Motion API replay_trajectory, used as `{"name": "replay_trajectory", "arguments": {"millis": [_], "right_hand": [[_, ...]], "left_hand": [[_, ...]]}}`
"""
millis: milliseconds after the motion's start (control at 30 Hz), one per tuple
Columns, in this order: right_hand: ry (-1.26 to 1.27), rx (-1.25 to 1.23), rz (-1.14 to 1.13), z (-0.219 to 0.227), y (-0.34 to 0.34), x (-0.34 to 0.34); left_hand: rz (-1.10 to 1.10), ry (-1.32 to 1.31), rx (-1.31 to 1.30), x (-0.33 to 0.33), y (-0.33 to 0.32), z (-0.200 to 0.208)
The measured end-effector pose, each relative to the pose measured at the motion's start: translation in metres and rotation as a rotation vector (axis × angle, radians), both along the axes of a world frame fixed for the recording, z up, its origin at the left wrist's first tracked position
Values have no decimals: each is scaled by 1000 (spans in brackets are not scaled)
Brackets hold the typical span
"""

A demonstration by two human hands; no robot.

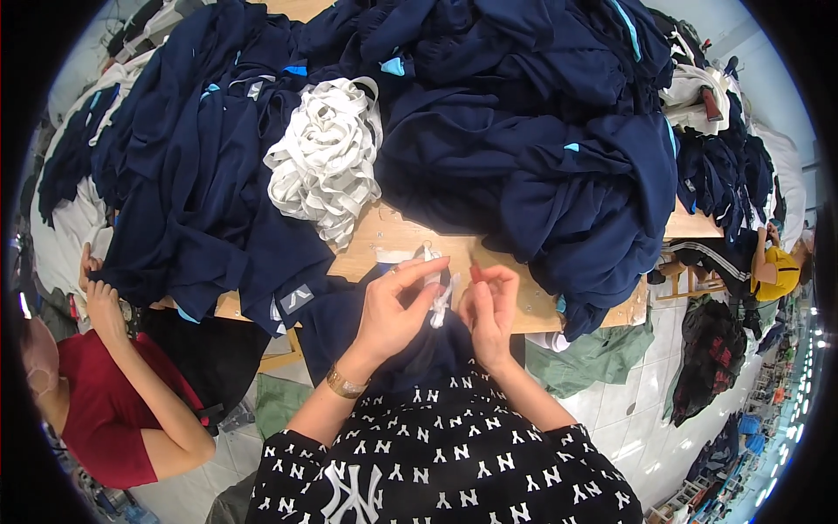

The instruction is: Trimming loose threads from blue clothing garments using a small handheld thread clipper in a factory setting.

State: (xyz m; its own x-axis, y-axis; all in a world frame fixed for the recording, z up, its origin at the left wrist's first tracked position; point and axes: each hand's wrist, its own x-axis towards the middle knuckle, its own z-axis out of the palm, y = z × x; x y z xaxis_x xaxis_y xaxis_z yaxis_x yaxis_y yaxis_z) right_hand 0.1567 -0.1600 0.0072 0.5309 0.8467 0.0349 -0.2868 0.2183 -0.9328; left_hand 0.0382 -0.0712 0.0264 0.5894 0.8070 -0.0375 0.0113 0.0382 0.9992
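Holding a white ribbon (438, 307), knotted and bunched, between thumb and fingertips of the left hand (397, 306), with fingers narrowed about it; placed below and to the right of the heap of white tape (323, 162), nearer the wearer; pinching a small red thing (477, 273) in the right hand (489, 314), with fingers curled in and thumb pressed close, farther right of the heap than the ribbon; cannot tell what kind of thing, being mostly covered by the fingers; wearing a gold-coloured watch (347, 384) on the left wrist, and a black shirt (515, 445) with a white pattern, well below the heap.

Resting beneath the heap, a wooden table (371, 240), also showing bare to its lower right; piled to the right of the heap, navy garments (524, 175) with light-blue tabs; spread to its left, more navy fabric (188, 192), with a grey label (295, 299) below the heap; draped at the table edge, also below the heap, navy cloth (319, 336); gripping the fabric far to the left of the heap, a co-worker's hand (106, 310), below it a dark red shirt (113, 410); seated far to the right of the heap, a person in yellow (777, 275).
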Motion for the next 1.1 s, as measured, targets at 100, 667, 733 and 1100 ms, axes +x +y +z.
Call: {"name": "replay_trajectory", "arguments": {"millis": [100,667,733,1100], "right_hand": [[39,-58,35,19,0,14],[-642,-565,633,42,-8,72],[-695,-620,628,47,-5,71],[-704,-419,711,46,4,69]], "left_hand": [[-20,-17,62,-3,-2,10],[-171,71,145,-5,-3,24],[-173,81,160,-5,-4,24],[-219,111,325,-4,-6,22]]}}
